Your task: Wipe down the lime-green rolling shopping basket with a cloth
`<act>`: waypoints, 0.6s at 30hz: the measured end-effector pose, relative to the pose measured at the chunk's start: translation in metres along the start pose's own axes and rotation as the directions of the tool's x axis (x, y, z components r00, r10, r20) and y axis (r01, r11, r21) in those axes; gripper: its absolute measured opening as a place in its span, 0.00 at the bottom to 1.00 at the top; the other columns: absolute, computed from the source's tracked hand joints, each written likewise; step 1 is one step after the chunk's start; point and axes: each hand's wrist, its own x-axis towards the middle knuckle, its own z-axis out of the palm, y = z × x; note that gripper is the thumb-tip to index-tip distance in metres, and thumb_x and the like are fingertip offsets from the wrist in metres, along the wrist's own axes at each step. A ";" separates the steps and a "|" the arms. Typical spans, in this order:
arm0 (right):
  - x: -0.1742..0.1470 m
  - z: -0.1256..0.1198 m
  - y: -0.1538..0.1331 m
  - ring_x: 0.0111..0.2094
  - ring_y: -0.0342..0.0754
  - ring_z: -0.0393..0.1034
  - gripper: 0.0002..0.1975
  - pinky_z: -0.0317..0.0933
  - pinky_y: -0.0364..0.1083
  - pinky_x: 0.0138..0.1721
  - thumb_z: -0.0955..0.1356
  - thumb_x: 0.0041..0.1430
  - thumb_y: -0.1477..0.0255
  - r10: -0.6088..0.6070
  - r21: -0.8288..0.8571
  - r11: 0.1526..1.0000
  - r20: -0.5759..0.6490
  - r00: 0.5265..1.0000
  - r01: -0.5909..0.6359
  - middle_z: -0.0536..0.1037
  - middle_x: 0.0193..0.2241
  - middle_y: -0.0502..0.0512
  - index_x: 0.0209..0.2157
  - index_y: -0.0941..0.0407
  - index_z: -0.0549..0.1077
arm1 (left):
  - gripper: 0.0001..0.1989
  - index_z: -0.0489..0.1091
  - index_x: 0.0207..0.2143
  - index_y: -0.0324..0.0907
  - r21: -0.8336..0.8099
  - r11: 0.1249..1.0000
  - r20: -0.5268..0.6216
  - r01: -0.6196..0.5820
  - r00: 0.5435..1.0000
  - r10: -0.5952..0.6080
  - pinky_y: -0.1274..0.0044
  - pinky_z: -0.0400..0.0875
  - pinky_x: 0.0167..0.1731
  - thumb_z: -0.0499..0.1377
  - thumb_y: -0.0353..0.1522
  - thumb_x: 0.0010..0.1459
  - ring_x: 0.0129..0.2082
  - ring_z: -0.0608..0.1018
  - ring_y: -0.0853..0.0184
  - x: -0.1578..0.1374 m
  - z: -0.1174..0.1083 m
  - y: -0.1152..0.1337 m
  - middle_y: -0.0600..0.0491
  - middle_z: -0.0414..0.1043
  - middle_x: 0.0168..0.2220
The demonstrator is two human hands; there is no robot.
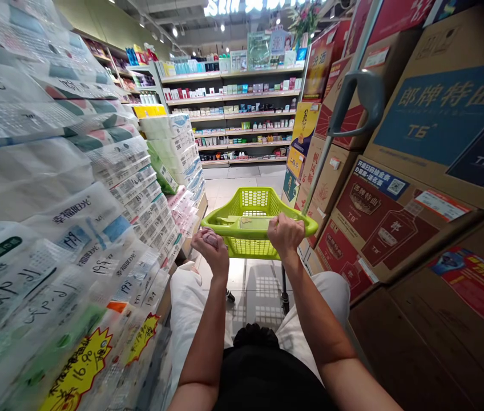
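Note:
A lime-green shopping cart [259,248] with a perforated basket stands right in front of me. My right hand [287,233] is wrapped round the right part of its handle [248,228]. My left hand [215,254] is closed on a small crumpled pinkish-grey thing [210,238], whose kind I cannot make out. That hand is by the handle's left end; whether it also touches the handle is unclear. Inside the basket, the part that shows is green mesh.
Stacked tissue packs [126,165] with handwritten prices line the left side. On the right rise piled cartons [379,211], with a grey hooked pole [355,108] leaning before them. Shelves of small boxed goods [233,108] stand across the far end of the tiled aisle [225,177].

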 end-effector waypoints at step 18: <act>0.010 -0.012 0.059 0.27 0.47 0.67 0.29 0.48 0.49 0.40 0.57 0.72 0.61 -0.152 -0.111 0.981 0.088 0.984 0.161 0.81 0.26 0.61 0.26 0.59 0.79 | 0.19 0.58 0.51 0.41 0.093 0.981 -0.122 0.171 0.980 -0.159 0.57 0.61 0.65 0.59 0.32 0.59 0.61 0.65 0.52 0.021 -0.020 -0.033 0.38 0.55 0.57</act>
